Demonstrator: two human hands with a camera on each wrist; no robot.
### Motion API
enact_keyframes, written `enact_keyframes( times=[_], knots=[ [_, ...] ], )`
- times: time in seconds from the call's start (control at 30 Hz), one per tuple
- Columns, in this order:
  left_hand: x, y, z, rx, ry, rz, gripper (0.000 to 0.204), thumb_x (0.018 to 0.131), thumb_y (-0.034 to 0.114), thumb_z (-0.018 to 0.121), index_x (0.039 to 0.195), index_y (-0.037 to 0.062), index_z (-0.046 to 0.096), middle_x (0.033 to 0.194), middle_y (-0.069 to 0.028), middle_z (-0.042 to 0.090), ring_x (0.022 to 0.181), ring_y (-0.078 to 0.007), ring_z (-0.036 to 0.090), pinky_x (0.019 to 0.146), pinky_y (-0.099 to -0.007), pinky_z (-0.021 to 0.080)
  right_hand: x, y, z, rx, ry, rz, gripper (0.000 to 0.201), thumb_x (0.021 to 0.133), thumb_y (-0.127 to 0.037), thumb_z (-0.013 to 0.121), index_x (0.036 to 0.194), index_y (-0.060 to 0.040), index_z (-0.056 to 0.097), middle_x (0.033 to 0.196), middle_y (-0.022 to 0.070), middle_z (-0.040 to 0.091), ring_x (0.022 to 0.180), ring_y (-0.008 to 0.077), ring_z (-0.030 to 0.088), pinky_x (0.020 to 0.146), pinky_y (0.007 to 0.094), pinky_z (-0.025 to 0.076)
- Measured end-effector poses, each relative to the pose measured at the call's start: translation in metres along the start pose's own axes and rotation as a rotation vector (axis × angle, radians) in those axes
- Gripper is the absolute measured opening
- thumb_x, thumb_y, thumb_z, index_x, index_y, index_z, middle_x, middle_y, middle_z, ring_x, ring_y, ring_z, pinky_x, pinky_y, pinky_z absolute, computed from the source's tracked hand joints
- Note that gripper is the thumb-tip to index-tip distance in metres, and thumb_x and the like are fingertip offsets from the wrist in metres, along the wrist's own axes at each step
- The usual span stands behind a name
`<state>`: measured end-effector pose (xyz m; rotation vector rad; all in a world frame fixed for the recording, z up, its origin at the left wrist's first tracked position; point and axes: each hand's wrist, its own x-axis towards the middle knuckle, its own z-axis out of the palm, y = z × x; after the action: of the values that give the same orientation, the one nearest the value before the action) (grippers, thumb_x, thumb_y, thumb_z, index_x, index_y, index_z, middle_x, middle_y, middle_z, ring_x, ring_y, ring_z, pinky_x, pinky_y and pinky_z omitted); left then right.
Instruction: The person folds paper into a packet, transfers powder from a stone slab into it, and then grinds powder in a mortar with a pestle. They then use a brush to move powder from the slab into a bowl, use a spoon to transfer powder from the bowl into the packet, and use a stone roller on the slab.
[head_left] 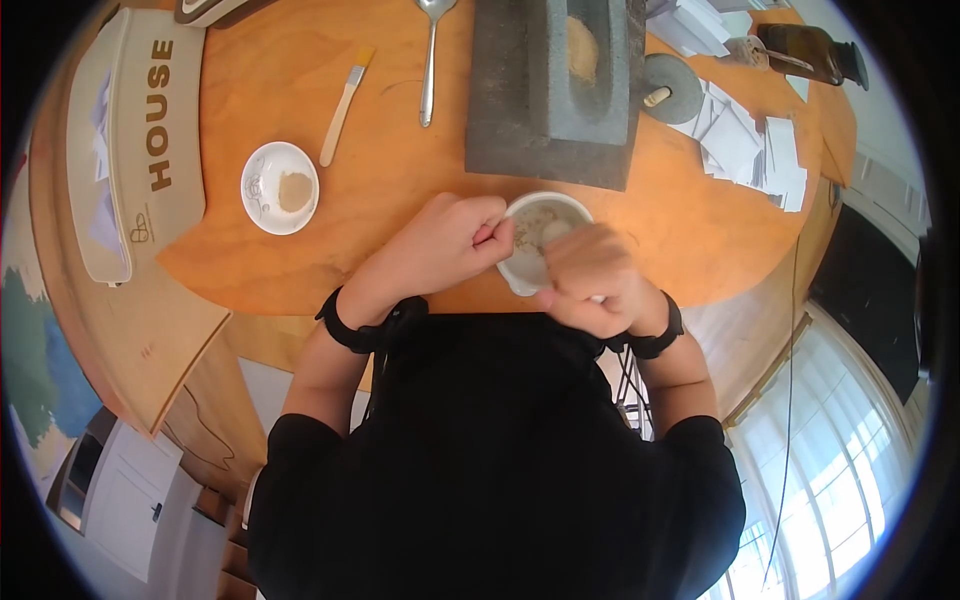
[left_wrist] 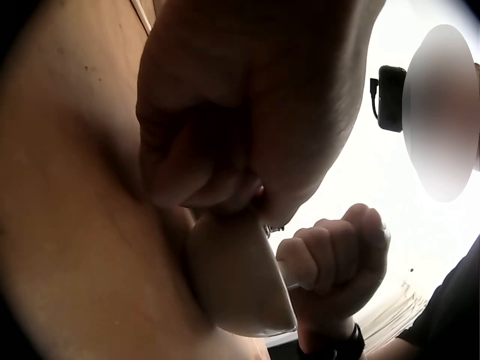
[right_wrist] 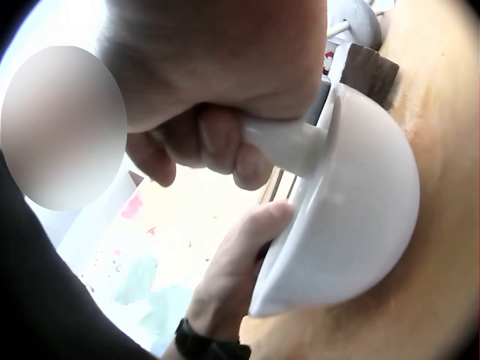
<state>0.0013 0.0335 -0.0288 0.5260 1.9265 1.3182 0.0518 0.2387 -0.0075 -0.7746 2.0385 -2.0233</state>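
A white mortar (head_left: 520,272) with a pouring lip stands at the table's near edge, between both hands. Brownish bits (head_left: 532,226) lie inside it. My left hand (head_left: 447,243) grips the mortar's rim from the left, thumb on top. My right hand (head_left: 597,272), slightly blurred in the head view, is curled around the handle of a white pestle (right_wrist: 283,147), whose lower end goes down into the mortar bowl. In the left wrist view, the mortar's outer wall (left_wrist: 236,277) shows under the left fingers, and the right fist is beyond it.
A small white bowl (head_left: 262,212) with beige powder sits left, near a flat brush (head_left: 343,115) and a metal spoon (head_left: 430,70). Ahead are a grey stone trough (head_left: 560,110) on a dark slab and a grey wheel (head_left: 682,88). White papers (head_left: 745,150) and a brown bottle (head_left: 805,52) lie right.
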Motion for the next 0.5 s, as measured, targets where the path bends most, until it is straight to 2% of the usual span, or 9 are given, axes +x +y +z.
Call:
enact_keyframes(
  times=[0.07, 0.2, 0.27, 0.37, 0.43, 0.47, 0.5],
  knots=[
    [0.001, -0.004, 0.001, 0.007, -0.006, 0.014, 0.023, 0.086, 0.014, 0.065, 0.073, -0.0015, 0.054, 0.058, -0.0171, 0.048, 0.05, -0.032, 0.045, 0.051, -0.0381, 0.04, 0.008, 0.009, 0.002, -0.042, 0.083, -0.035, 0.044, 0.08, 0.001, 0.068, 0.052, -0.0067, 0.034, 0.05, 0.0076, 0.036, 0.044, 0.028, 0.039, 0.046, 0.0391, 0.026],
    [0.001, -0.001, -0.002, 0.031, -0.013, 0.008, 0.02, 0.084, 0.013, 0.065, 0.075, -0.0013, 0.055, 0.059, -0.0172, 0.051, 0.051, -0.0326, 0.049, 0.051, -0.038, 0.042, 0.001, 0.005, 0.015, 0.091, -0.104, -0.07, 0.043, 0.077, 0.002, 0.069, 0.051, -0.0069, 0.036, 0.049, 0.0066, 0.035, 0.042, 0.0266, 0.037, 0.045, 0.0391, 0.026],
    [0.002, -0.004, 0.0, 0.069, -0.022, 0.017, 0.019, 0.083, 0.013, 0.065, 0.076, -0.0012, 0.056, 0.06, -0.0173, 0.053, 0.052, -0.0332, 0.052, 0.052, -0.0381, 0.043, -0.003, 0.003, -0.001, 0.064, -0.032, -0.007, 0.044, 0.078, 0.002, 0.069, 0.052, -0.0072, 0.035, 0.05, 0.0068, 0.034, 0.043, 0.0273, 0.038, 0.046, 0.0392, 0.026],
    [0.002, -0.003, 0.002, -0.024, 0.011, 0.053, 0.029, 0.087, 0.013, 0.066, 0.07, -0.0009, 0.048, 0.056, -0.0143, 0.041, 0.048, -0.0272, 0.036, 0.047, -0.0364, 0.036, 0.004, 0.008, 0.003, 0.025, 0.046, -0.007, 0.044, 0.078, 0.001, 0.069, 0.051, -0.0076, 0.035, 0.049, 0.0067, 0.035, 0.044, 0.028, 0.038, 0.046, 0.0393, 0.026],
    [0.002, -0.004, 0.003, 0.015, 0.041, 0.077, 0.027, 0.086, 0.012, 0.066, 0.07, -0.001, 0.048, 0.056, -0.015, 0.043, 0.048, -0.0285, 0.038, 0.047, -0.0365, 0.037, 0.007, 0.011, 0.019, 0.082, 0.029, -0.07, 0.043, 0.079, 0.001, 0.069, 0.051, -0.0075, 0.037, 0.048, 0.0065, 0.036, 0.043, 0.0279, 0.039, 0.045, 0.0394, 0.027],
    [0.002, -0.004, 0.002, 0.038, 0.056, 0.087, 0.026, 0.085, 0.011, 0.066, 0.07, -0.001, 0.049, 0.056, -0.0153, 0.044, 0.048, -0.0292, 0.04, 0.047, -0.0366, 0.038, 0.003, 0.007, 0.015, 0.102, -0.099, -0.055, 0.042, 0.079, 0.001, 0.068, 0.051, -0.0075, 0.038, 0.048, 0.0062, 0.037, 0.043, 0.0283, 0.038, 0.045, 0.0397, 0.027],
    [0.001, -0.002, 0.004, 0.037, 0.062, 0.079, 0.026, 0.084, 0.01, 0.066, 0.069, -0.0008, 0.048, 0.057, -0.0154, 0.044, 0.048, -0.0296, 0.04, 0.048, -0.0366, 0.038, 0.001, 0.003, 0.008, 0.089, -0.105, -0.024, 0.042, 0.079, 0.001, 0.068, 0.051, -0.0074, 0.038, 0.049, 0.0063, 0.037, 0.043, 0.0284, 0.038, 0.045, 0.0397, 0.027]
  ],
)
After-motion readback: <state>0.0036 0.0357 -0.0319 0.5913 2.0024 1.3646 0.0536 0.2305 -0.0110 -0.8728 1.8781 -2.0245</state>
